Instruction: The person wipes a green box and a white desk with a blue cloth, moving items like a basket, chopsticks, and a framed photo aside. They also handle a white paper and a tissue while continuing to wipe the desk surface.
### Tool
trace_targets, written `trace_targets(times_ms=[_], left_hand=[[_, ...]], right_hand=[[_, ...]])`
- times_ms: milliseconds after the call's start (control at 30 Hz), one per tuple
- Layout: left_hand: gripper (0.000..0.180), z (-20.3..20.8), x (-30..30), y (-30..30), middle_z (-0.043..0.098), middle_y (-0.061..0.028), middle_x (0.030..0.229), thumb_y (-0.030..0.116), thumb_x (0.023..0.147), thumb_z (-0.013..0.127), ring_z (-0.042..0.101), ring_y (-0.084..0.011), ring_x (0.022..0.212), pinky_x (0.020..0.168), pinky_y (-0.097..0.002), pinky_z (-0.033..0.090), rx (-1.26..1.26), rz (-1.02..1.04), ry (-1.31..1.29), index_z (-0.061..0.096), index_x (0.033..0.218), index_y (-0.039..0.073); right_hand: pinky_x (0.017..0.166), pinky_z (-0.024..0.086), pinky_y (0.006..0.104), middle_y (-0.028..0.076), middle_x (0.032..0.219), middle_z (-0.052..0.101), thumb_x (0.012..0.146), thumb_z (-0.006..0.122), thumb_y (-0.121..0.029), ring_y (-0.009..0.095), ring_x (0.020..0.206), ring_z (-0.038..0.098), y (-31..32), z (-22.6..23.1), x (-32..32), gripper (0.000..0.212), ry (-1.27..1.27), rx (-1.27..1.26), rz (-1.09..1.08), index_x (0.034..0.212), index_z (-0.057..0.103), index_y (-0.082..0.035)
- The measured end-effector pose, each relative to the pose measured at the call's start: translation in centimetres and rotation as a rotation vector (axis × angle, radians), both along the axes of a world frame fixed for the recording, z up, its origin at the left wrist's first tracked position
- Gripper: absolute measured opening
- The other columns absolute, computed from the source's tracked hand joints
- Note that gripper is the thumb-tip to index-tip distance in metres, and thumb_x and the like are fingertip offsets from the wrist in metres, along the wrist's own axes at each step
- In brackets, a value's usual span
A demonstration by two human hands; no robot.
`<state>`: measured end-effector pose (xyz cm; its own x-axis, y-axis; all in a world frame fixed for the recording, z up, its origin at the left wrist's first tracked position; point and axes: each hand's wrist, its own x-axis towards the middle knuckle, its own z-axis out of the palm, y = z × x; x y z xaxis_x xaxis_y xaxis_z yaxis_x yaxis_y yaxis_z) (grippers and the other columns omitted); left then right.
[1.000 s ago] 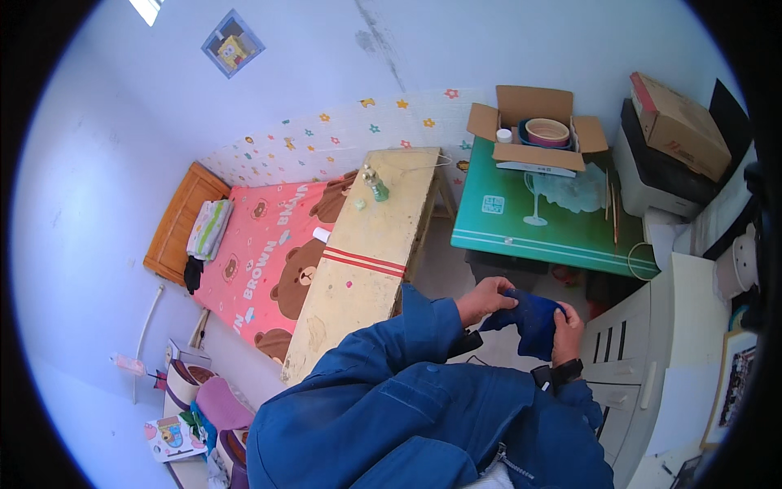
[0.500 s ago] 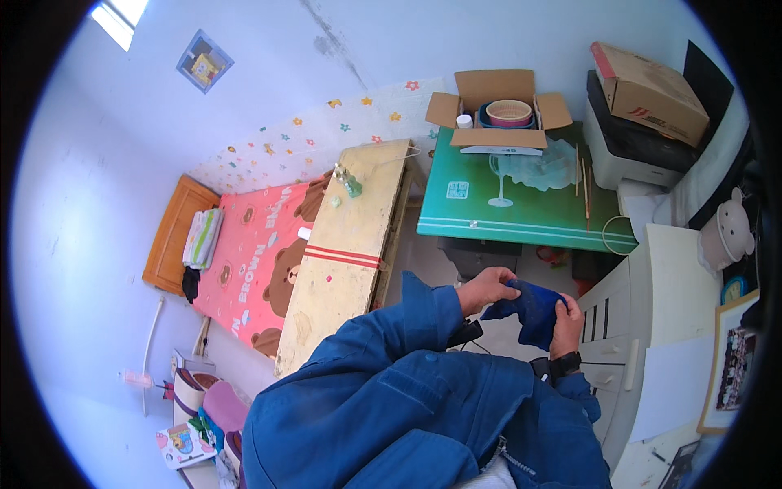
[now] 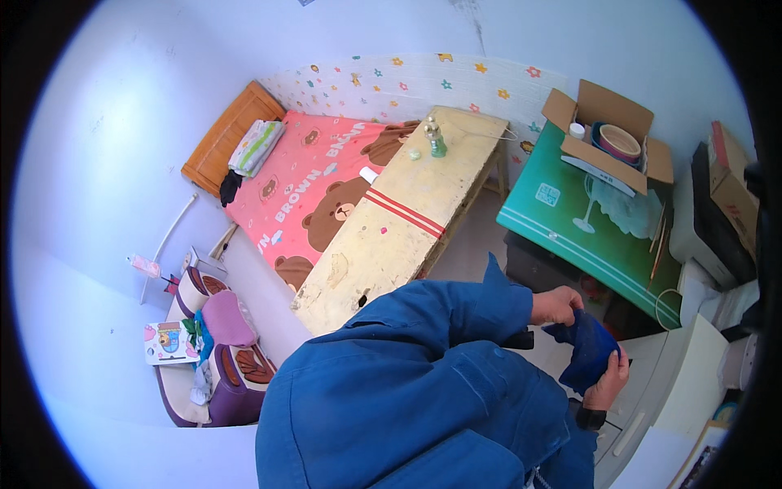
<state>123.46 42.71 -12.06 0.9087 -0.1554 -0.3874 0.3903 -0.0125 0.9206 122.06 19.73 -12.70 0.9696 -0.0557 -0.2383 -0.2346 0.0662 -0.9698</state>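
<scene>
A dark blue piece of cloth (image 3: 590, 355) is stretched between my two hands, in front of the white cabinet. My left hand (image 3: 559, 306) pinches its upper left edge, thumb and fingers pressed together. At its right side my right hand (image 3: 609, 383) grips the edge, with a black watch (image 3: 590, 419) on that wrist. The cloth hangs in folds, and what kind of article it is cannot be made out. My blue jacket sleeves fill much of the lower middle.
A long worn wooden table (image 3: 391, 220) holding a green bottle (image 3: 437, 140) stands beside a bed with a pink bear-print cover (image 3: 285, 196). At right are a green table (image 3: 562, 208), an open cardboard box (image 3: 607, 110), a printer (image 3: 705, 216) and a white cabinet (image 3: 643, 359). A purple-and-white sofa (image 3: 228, 383) is lower left.
The view has turned to the right, so the room appears shifted and tilted. Both hands still hold the blue cloth, now lower and farther right in the picture.
</scene>
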Motion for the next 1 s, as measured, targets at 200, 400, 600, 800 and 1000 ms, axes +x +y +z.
trace_targets(times_ms=[200, 400, 600, 800, 1000], left_hand=[[0.033, -0.2, -0.4, 3.3, 0.065, -0.0092, 0.087, -0.007, 0.067, 0.060, 0.060, -0.0190, 0.080, 0.069, -0.0303, 0.049, 0.013, -0.014, -0.076, 0.062, 0.099, -0.004], [0.033, -0.9, -0.6, 7.1, 0.066, -0.0096, 0.088, -0.007, 0.066, 0.060, 0.061, -0.0196, 0.083, 0.072, -0.0307, 0.050, 0.031, -0.027, -0.034, 0.064, 0.098, -0.004], [0.034, -1.0, -0.8, 9.3, 0.066, -0.0110, 0.096, -0.003, 0.069, 0.064, 0.062, -0.0212, 0.093, 0.082, -0.0326, 0.051, -0.055, -0.041, -0.014, 0.063, 0.103, -0.003], [0.034, -2.6, -0.2, 9.8, 0.064, -0.0096, 0.100, 0.000, 0.073, 0.067, 0.061, -0.0186, 0.095, 0.083, -0.0294, 0.049, -0.114, -0.109, 0.034, 0.062, 0.106, -0.002], [0.034, -3.3, -0.1, 8.6, 0.063, -0.0112, 0.100, -0.002, 0.074, 0.064, 0.060, -0.0187, 0.095, 0.084, -0.0292, 0.048, -0.151, -0.110, 0.055, 0.061, 0.108, -0.003]], right_hand=[[0.089, 0.046, 0.0287, 0.009, 0.105, 0.063, 0.096, 0.054, -0.018, 0.016, 0.093, 0.058, 3.7, 1.5, -0.5, 0.028, -0.101, 0.003, 0.045, 0.117, 0.058, 0.001], [0.090, 0.045, 0.0282, 0.008, 0.104, 0.063, 0.096, 0.054, -0.019, 0.017, 0.092, 0.058, 7.0, 1.7, -1.2, 0.028, -0.095, 0.002, 0.039, 0.116, 0.059, 0.000], [0.088, 0.046, 0.0277, 0.007, 0.105, 0.062, 0.096, 0.054, -0.018, 0.016, 0.093, 0.057, 9.2, 3.2, -1.8, 0.028, -0.114, 0.005, -0.043, 0.116, 0.058, 0.001], [0.088, 0.046, 0.0290, 0.009, 0.108, 0.061, 0.096, 0.055, -0.022, 0.016, 0.095, 0.057, 9.2, 3.9, -2.3, 0.034, -0.107, -0.040, -0.081, 0.119, 0.055, 0.002], [0.084, 0.047, 0.0280, 0.008, 0.102, 0.063, 0.096, 0.054, -0.021, 0.015, 0.089, 0.058, 8.4, 4.1, -3.0, 0.028, -0.070, -0.056, -0.249, 0.115, 0.058, 0.000]])
